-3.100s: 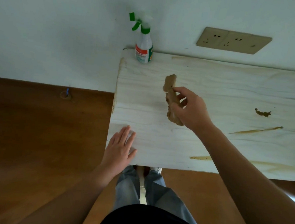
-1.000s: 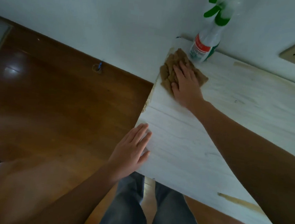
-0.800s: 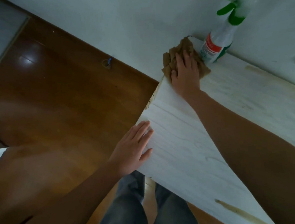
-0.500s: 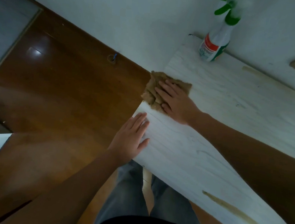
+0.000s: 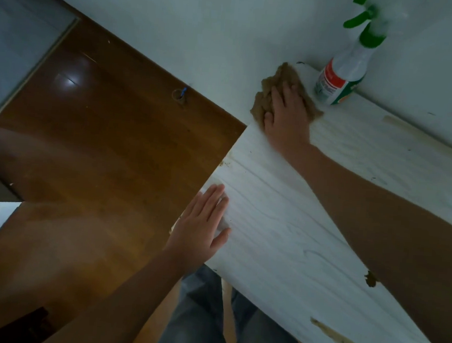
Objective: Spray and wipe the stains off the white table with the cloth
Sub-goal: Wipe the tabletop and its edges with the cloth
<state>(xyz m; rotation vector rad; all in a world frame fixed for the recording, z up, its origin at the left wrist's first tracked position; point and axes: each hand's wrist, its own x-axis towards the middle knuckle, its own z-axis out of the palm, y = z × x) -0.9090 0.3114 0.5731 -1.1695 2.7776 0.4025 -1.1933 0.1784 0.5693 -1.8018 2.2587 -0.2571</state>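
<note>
White worktop [image 5: 283,216] corner: right hand [image 5: 286,116], fingers straight, presses the soft limp cloth [image 5: 286,73]; likely bunches, so press mid-cloth

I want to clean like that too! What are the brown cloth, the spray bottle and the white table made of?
The cloth looks like soft, fuzzy fabric, maybe microfibre: it bunches into folds under the right hand. The spray bottle seems plastic: a cloudy see-through body, glossy green trigger. The table looks like white-painted or laminated wood, matte, with grain lines showing.
</note>
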